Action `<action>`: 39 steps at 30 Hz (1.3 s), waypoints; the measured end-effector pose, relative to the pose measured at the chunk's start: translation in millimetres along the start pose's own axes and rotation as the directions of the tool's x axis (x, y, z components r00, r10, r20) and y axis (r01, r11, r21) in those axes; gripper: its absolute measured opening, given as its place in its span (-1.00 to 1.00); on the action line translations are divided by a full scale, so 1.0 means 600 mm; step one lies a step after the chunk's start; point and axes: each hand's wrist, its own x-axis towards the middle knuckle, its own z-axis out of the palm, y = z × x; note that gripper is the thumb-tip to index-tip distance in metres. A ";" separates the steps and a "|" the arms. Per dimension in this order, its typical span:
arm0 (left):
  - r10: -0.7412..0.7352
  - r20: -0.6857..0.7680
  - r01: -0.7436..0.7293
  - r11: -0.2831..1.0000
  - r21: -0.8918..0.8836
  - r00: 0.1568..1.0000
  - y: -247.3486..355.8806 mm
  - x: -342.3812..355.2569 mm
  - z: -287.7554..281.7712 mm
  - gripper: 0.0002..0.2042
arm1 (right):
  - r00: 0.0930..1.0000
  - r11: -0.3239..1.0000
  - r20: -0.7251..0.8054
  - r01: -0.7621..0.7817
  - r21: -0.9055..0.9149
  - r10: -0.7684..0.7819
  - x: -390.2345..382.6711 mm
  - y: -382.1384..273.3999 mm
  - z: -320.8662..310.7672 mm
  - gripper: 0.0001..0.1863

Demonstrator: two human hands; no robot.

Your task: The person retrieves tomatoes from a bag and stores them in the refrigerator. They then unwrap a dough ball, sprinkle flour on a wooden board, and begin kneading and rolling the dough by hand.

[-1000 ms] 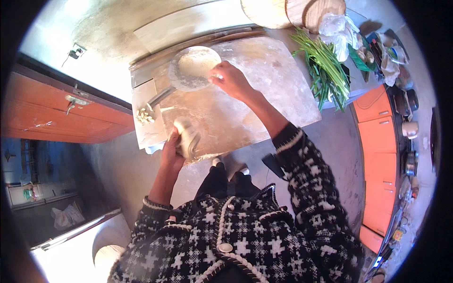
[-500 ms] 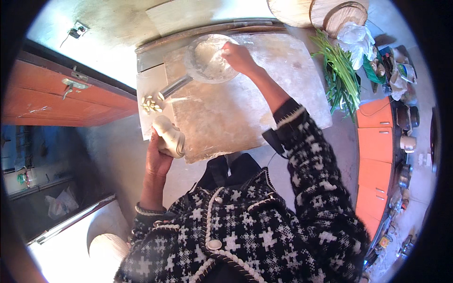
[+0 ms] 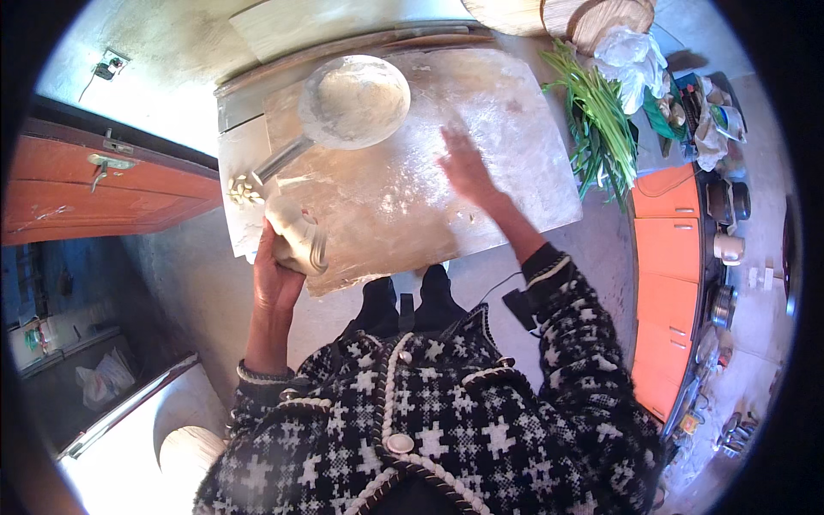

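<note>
My left hand (image 3: 276,279) is closed around a pale, folded piece of dough (image 3: 294,232), held up near the left front edge of a large wooden board (image 3: 378,236). Layers show along the dough's lower side. Over the middle right of the board, my right hand (image 3: 470,174) has its fingers stretched out and holds nothing; they are a little blurred. White flour (image 3: 399,193) is scattered on the board left of this hand. A long-handled metal pan (image 3: 286,157) with flour in it rests at the board's back left. Small pale pieces like garlic cloves (image 3: 245,190) lie by its handle.
Long green leafy stalks (image 3: 596,129) and a white plastic bag (image 3: 631,64) lie just right of the board. Orange cabinets (image 3: 665,283) run along the right. On the left, an orange-red door (image 3: 103,189) stands close to the board's edge.
My right hand has left the flour in the pan and moved right and nearer over the board, its fingers now spread. Scattered flour shows on the board. My left hand still holds the dough.
</note>
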 end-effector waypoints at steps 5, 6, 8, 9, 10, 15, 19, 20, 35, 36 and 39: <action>-0.043 0.012 0.044 0.994 -0.104 0.999 -0.015 -0.008 0.013 -0.56 | 0.902 0.854 -0.045 0.421 0.305 -0.428 -0.052 -0.180 0.113 -0.24; -0.048 0.000 0.047 0.993 -0.112 0.999 -0.018 -0.008 0.014 -0.56 | 0.807 0.783 -0.147 0.591 0.195 -0.573 -0.054 -0.204 0.126 -0.22; -0.026 -0.049 0.023 0.998 -0.063 0.998 -0.027 -0.006 0.014 -0.56 | 0.812 0.791 -0.080 0.582 0.190 -0.579 -0.052 -0.207 0.129 -0.21; -0.001 -0.083 0.000 1.000 -0.001 0.997 -0.032 -0.004 0.012 -0.56 | 0.796 0.774 -0.082 0.604 0.193 -0.600 -0.044 -0.194 0.123 -0.21; 0.018 -0.098 -0.013 0.999 0.042 0.995 -0.037 -0.001 0.011 -0.55 | 0.895 0.848 0.023 0.414 0.331 -0.446 -0.039 -0.156 0.109 -0.21; -0.008 -0.111 0.015 0.998 0.065 0.994 -0.067 0.008 0.009 -0.53 | 1.000 0.994 0.016 -0.003 -0.113 0.005 -0.007 0.097 0.012 -0.21; 0.016 -0.119 -0.008 0.998 0.069 0.993 -0.085 0.020 0.029 -0.54 | 0.994 0.993 -0.071 0.078 -0.094 -0.084 -0.026 0.088 0.028 -0.20; 0.017 -0.111 -0.008 0.997 0.075 0.994 -0.089 0.025 0.036 -0.55 | 0.994 0.995 -0.068 0.090 0.037 -0.087 -0.039 0.043 0.049 -0.21; -0.261 0.180 0.194 0.927 0.322 0.948 -0.234 0.171 0.103 -0.61 | 0.995 0.813 -0.096 0.035 0.582 0.026 0.009 0.031 -0.014 -0.54; -0.250 0.202 0.158 0.909 0.385 0.947 -0.246 0.173 0.108 -0.59 | 0.987 0.722 0.118 -0.159 0.673 0.107 0.016 0.014 -0.015 -0.43; 0.020 0.284 -0.269 0.382 0.884 0.959 -0.254 0.175 0.106 -0.55 | 0.972 0.892 0.151 -0.227 0.392 0.181 0.023 -0.051 0.005 -0.41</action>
